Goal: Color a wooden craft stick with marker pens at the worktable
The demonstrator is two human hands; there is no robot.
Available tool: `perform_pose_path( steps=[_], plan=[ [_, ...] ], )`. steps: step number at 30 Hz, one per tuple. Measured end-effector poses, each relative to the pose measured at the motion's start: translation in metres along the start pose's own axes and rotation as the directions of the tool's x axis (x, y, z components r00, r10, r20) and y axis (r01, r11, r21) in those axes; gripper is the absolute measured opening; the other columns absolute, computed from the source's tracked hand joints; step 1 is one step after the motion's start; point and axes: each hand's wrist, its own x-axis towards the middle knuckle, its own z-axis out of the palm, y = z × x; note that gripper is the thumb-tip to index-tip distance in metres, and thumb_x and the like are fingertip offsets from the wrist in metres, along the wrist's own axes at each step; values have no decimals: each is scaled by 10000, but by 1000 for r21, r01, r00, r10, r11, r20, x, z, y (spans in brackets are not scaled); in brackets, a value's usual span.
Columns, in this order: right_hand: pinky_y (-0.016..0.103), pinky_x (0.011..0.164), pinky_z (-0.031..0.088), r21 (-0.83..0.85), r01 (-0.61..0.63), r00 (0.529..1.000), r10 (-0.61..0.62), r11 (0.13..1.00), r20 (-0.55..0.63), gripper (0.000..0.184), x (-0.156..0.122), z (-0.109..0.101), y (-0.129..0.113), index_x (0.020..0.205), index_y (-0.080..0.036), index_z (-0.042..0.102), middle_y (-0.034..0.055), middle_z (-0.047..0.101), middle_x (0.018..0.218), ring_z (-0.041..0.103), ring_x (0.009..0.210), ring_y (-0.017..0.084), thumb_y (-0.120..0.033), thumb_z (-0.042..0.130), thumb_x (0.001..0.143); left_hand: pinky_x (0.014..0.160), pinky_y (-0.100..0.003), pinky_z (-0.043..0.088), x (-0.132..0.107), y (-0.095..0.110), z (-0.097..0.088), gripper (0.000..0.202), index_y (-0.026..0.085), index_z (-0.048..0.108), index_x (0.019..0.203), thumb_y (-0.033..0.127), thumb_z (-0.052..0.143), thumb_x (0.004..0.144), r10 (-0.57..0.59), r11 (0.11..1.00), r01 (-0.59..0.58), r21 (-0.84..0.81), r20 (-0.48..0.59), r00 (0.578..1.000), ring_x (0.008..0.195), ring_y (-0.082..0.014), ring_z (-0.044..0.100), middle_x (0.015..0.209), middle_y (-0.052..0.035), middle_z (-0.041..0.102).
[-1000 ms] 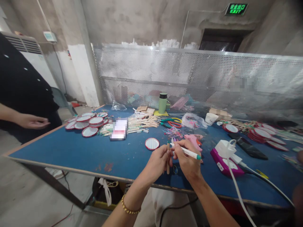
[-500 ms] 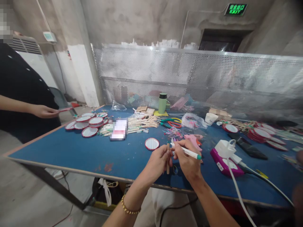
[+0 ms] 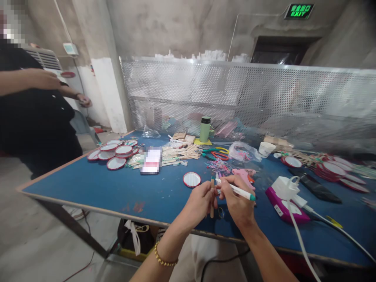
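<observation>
While our left hand [image 3: 200, 200] pinches stick [image 3: 212, 210], lower centre, right hand [image 3: 239, 203] pinches marker [image 3: 240, 191]; likely colouring it; next stroke needs steadiness.

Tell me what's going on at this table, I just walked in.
Someone's left hand holds a stick, and their right hand holds a marker with its tip close to the stick's green end; I can't tell if they touch. A red-rimmed disc lies on the table just beyond the hands, and a pink glue gun lies near the right one. A person in black stands off to the left.
</observation>
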Motion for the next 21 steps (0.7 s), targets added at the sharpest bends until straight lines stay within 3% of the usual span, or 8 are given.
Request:
perform_pose_path(
  steps=[6,21],
  plan=[
    [284,497,460,-16,0,1000,0,1000,11,236,0,0,1,689,-230,611,-28,603,493,574,475,156,-326,582,902,368,-184,301,0,1,0,364,189,494,800,541,503,893,3,1000,-3,-20,2,1000,366,-57,391,576,40,545],
    [284,495,464,10,-7,1000,7,1000,-12,216,0,0,-2,701,-231,618,-34,600,485,581,463,155,-322,589,894,371,-193,306,-1,4,-1,350,188,489,818,528,487,904,-1,1000,2,-20,13,1000,360,-55,385,586,39,545]
  ],
)
